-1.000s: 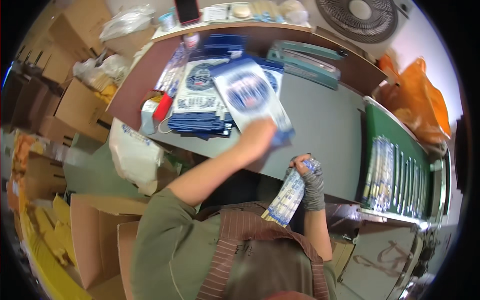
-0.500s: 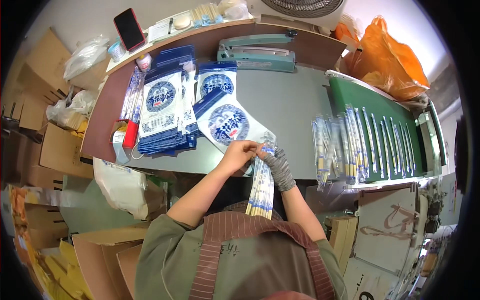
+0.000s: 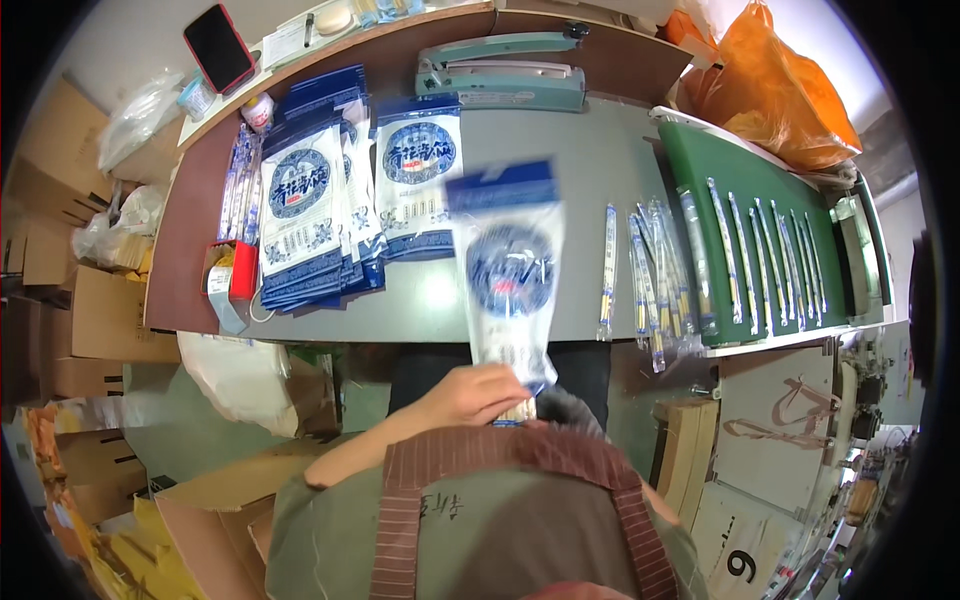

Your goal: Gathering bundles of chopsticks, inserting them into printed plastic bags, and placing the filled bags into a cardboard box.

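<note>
My left hand (image 3: 472, 396) is closed on the lower, open end of a white and blue printed plastic bag (image 3: 510, 270). The bag stretches away from my body over the table edge, its dark blue header on the far side and its print blurred. Pale ends of wrapped chopsticks (image 3: 518, 411) show at the bag's mouth beside my left fingers; how far they reach inside is hidden. My right hand (image 3: 572, 412), in a grey knitted glove, is close to my apron by the bag's mouth. Its fingers are mostly hidden behind the bag and apron.
Printed bags (image 3: 300, 200) lie stacked at the left, beside a small red box (image 3: 230, 270). A teal heat sealer (image 3: 505, 75) stands at the back. Loose wrapped chopsticks (image 3: 655, 285) lie on the right, with several more on a green board (image 3: 745, 240). An orange bag (image 3: 775, 90) sits behind.
The printed bag has come off the table toward me, and both hands have drawn in to my body. The chopstick bundle, exposed before, now shows only its ends at the bag's mouth.
</note>
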Demonstrator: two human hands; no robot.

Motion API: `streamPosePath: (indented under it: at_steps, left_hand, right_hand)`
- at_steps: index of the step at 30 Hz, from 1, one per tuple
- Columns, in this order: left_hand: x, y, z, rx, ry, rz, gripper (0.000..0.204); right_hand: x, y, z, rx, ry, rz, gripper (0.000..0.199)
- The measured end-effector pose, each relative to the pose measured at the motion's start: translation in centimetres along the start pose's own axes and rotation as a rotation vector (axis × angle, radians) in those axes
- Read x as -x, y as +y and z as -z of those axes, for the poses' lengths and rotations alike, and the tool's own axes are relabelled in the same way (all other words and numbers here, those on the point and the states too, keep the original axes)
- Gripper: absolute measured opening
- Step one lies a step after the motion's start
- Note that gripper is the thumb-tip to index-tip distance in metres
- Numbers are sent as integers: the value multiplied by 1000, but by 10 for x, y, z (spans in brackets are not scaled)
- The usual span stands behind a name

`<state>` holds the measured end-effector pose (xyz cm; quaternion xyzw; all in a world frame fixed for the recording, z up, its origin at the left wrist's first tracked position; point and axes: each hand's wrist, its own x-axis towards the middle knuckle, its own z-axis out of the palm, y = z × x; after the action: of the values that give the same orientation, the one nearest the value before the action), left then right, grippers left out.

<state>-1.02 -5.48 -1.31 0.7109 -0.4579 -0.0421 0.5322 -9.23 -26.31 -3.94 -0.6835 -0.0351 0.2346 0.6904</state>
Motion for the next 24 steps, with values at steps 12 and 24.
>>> streamPosePath:
  at_steps: [12, 24]
  left_hand:
    - [-151, 38, 116, -691, 566, -318, 23]
    - [-199, 50, 176, -382, 473, 69, 32]
  right_hand:
    - [-100, -212, 55, 965, 658, 611, 28]
    - [-143, -301, 83, 632, 513, 359, 19]
